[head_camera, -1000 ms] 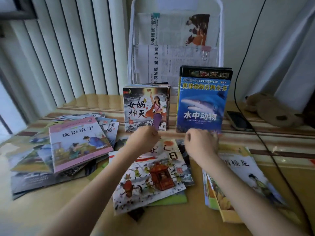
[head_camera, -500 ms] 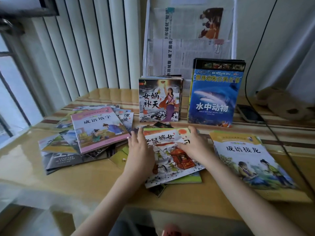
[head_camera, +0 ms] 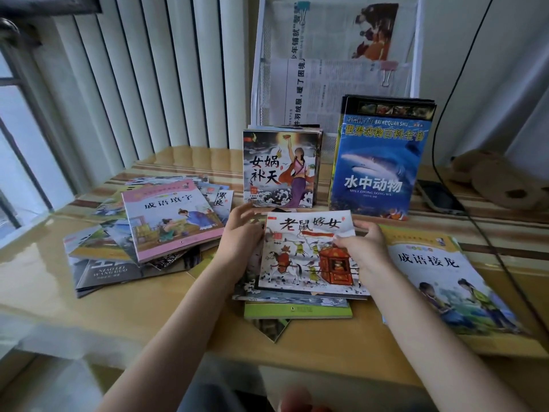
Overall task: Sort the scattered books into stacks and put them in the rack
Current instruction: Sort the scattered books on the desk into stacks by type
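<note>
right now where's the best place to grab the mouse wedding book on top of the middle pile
Take the mouse wedding book by its left and right edges, coming in from both sides. It lies flat on the middle pile, thin, its side edges free. The left hand and right hand already sit there, so a two-sided grip probably lifts it level.
</note>
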Motion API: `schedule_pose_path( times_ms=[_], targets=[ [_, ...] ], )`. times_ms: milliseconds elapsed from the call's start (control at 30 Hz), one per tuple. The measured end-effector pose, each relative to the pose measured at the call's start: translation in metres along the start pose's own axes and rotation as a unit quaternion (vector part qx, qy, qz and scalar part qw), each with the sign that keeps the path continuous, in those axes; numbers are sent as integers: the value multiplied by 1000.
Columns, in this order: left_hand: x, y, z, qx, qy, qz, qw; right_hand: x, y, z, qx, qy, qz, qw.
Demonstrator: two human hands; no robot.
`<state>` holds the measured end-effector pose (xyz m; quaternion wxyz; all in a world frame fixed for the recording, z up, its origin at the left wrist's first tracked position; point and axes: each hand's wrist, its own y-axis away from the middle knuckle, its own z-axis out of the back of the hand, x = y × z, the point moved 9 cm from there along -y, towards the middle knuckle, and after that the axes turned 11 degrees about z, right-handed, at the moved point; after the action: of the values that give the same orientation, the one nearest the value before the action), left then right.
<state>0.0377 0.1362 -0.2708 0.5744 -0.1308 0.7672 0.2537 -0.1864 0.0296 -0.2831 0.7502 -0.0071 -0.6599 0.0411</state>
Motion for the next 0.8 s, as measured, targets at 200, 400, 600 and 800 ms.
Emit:
schedule_pose_path(
  times_ms=[200, 400, 600, 800],
  targets=[
    [-12, 12, 19, -105, -107, -60, 987, 19, 5, 4, -53, -72, 77, 993],
    [-6, 18, -6, 68, 41, 18, 997, 26, 4, -4, -32, -136, 97, 985],
    [-19, 18, -7, 76, 33, -49, 995, 32, 0, -20, 72, -57, 116, 989],
    [-71, 17, -13, 73, 1, -176, 982, 94, -9, -24, 90, -91, 235, 964]
  ],
)
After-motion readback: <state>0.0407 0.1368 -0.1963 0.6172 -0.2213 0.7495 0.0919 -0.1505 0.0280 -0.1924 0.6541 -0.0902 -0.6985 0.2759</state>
